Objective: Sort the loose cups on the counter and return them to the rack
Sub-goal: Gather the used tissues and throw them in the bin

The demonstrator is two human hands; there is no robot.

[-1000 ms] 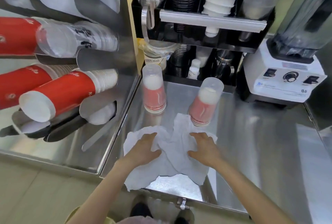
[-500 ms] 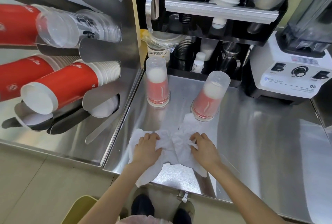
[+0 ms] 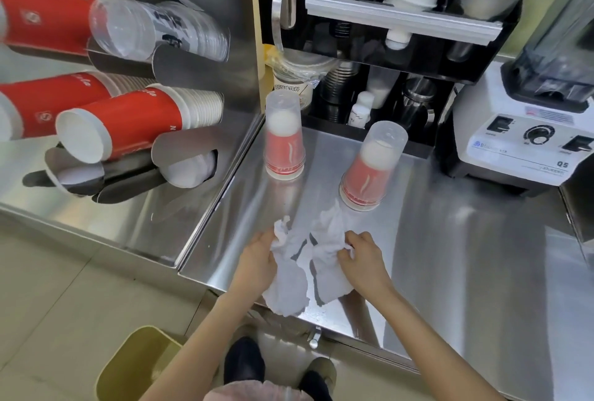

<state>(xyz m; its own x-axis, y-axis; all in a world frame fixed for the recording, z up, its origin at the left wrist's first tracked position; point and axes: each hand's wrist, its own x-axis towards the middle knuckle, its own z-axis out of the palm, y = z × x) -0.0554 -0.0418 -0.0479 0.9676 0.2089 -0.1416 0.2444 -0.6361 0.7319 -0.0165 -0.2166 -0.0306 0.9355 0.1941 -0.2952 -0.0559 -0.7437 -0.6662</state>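
Note:
Two upside-down cup stacks stand on the steel counter (image 3: 466, 256): a left stack (image 3: 284, 150) and a tilted right stack (image 3: 369, 172), each a clear plastic cup over a red paper cup. Just in front of them lies a crumpled white cloth (image 3: 308, 259). My left hand (image 3: 257, 264) grips its left side and my right hand (image 3: 363, 256) grips its right side, bunching it together. The cup rack (image 3: 180, 57) on the left holds sideways stacks of red cups (image 3: 128, 121) and clear cups (image 3: 154, 31).
A white blender (image 3: 527, 130) stands at the back right. A black shelf (image 3: 385, 47) behind the cups holds steel jugs, white cups and small bottles. A yellow bin (image 3: 135, 365) sits on the floor below the counter edge.
The cloth lay spread flat under both hands; my hands have drawn together and curled, gathering it into a crumpled bunch near the counter's front edge. The cup stacks have not moved.

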